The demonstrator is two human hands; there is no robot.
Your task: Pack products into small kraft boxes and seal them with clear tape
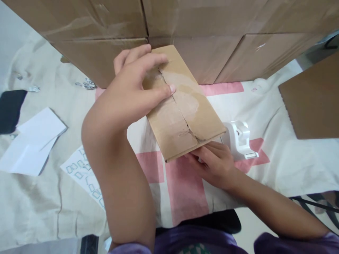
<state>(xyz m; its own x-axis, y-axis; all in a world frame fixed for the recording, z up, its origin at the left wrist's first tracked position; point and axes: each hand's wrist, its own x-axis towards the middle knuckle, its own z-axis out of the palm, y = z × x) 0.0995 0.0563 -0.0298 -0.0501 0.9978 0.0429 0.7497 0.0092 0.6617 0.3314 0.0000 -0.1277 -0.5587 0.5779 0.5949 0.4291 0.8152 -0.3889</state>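
A small flat cardboard box (185, 95), with clear tape along a ragged middle seam, is held tilted above the cloth. My left hand (140, 77) grips its left side, the thumb pressed on the seam and the other fingers spread over the far left corner. Under the near short edge, my right hand (212, 162) supports the box with bent fingers, their tips partly hidden beneath it. Just right of that hand stands a white tape dispenser (239, 141), partly covered by the box corner.
A large taped cardboard carton (185, 21) walls off the back. To the right lies a flat cardboard sheet (312, 102). White papers (34, 141), a printed sheet (84, 173) and a dark flat object (12, 109) are on the left of the pink-and-white cloth (182, 190).
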